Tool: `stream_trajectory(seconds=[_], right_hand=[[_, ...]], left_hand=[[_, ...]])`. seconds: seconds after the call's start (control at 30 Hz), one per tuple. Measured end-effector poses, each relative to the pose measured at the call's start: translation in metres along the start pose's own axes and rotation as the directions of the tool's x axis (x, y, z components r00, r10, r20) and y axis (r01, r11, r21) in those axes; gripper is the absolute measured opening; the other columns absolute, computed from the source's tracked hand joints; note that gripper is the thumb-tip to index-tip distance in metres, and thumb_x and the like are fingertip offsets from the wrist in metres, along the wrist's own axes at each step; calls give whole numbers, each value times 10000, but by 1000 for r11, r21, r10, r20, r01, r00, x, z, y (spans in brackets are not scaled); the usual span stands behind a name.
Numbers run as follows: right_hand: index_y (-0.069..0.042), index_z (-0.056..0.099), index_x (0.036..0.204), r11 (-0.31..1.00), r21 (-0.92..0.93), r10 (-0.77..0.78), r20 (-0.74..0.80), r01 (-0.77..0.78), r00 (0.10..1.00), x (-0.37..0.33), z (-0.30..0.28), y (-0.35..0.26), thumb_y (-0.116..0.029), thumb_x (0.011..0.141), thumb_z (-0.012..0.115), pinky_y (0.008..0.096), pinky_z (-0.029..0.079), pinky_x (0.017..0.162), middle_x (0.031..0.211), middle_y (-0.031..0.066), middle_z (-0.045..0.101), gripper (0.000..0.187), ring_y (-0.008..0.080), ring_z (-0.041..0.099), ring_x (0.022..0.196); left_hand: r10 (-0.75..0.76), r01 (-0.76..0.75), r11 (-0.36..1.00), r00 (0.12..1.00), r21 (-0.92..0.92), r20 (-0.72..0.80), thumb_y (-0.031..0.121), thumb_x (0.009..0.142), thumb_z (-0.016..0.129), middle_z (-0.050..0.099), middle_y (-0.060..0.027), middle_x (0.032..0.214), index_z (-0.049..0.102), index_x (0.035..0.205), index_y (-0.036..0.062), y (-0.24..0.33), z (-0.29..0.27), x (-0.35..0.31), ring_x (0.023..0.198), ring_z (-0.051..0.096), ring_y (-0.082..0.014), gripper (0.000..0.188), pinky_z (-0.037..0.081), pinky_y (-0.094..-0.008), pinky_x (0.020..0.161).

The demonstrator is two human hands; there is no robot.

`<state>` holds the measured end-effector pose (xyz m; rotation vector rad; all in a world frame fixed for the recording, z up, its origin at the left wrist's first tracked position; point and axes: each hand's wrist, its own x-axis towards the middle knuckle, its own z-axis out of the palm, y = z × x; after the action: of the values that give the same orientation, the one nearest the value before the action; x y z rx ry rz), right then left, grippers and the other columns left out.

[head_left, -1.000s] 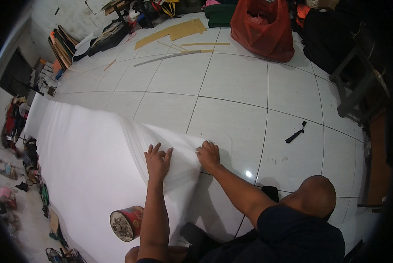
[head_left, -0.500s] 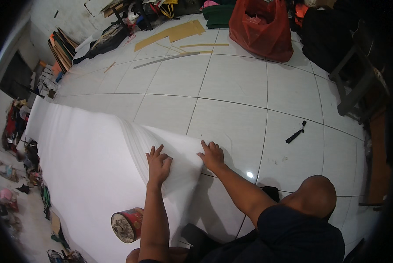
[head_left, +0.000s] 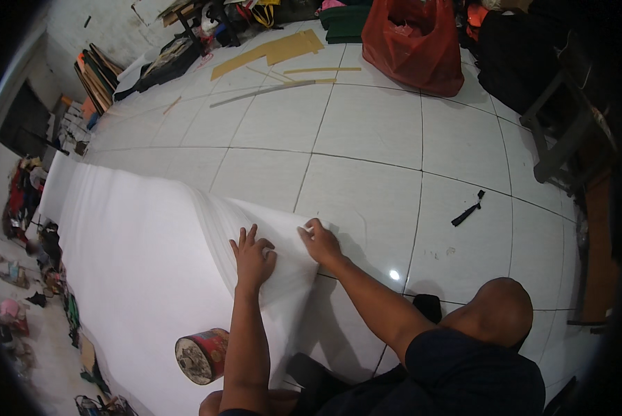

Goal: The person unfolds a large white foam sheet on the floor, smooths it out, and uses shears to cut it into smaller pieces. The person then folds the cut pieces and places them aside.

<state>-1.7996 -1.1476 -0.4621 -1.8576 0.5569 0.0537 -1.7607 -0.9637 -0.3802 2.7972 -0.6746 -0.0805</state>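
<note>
Shifting inward, right hand (head_left: 322,245) curls, grip unclear; left hand (head_left: 253,262) spread wide on white sheet (head_left: 141,263), both beyond red tin (head_left: 203,355), to its right. Sheet lies under and around tin, likely less pinned now.

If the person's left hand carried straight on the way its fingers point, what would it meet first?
Probably the white sheet, which spreads just ahead of the left hand; whether they already touch is unclear. Past the sheet's edge, tiled floor lies in line, then the grey strip.
</note>
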Motion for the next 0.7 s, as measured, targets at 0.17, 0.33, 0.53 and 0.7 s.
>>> stream_trajectory(seconds=[0.17, 0.33, 0.53, 0.7], right_hand=[[-125, 646, 1209, 790, -545, -352, -26, 282, 936, -2, -11, 44, -282, 878, 724, 424, 481, 908, 1084, 105, 573, 375, 267, 568, 1067], [-65, 621, 1056, 904, 6, -427, -36, 428, 903, -4, 10, 22, -179, 843, 727, 387, 459, 963, 1038, 114, 589, 264, 285, 565, 1117], [-84, 493, 1172, 957, 280, -123, 173, 71, 977, -1, 5, -3, -296, 913, 684, 392, 497, 900, 1135, 147, 640, 386, 288, 638, 1048], [-112, 622, 1178, 757, -605, -363, -78, 246, 928, -2, -7, 47, -332, 924, 674, 436, 475, 871, 1022, 99, 596, 340, 283, 584, 1024]], left_hand=[[-134, 122, 978, 989, -172, -61, 264, 860, 674, 463, -217, 1498, 751, 904, 91, 1, -6, 2, 1470, 266, -448, 195, 137, -657, 1179], [-41, 47, 998, 993, 53, -110, 285, 871, 685, 422, -205, 1531, 742, 969, 102, 6, 5, 6, 1477, 259, -434, 215, 143, -647, 1183], [35, -32, 996, 999, 89, -25, 159, 848, 625, 406, -185, 1548, 722, 1016, 104, 3, 4, 6, 1480, 245, -443, 202, 121, -659, 1183], [13, -13, 999, 1000, -45, -12, 160, 833, 607, 451, -186, 1518, 723, 985, 81, 1, -6, 3, 1464, 275, -457, 207, 127, -660, 1181]])
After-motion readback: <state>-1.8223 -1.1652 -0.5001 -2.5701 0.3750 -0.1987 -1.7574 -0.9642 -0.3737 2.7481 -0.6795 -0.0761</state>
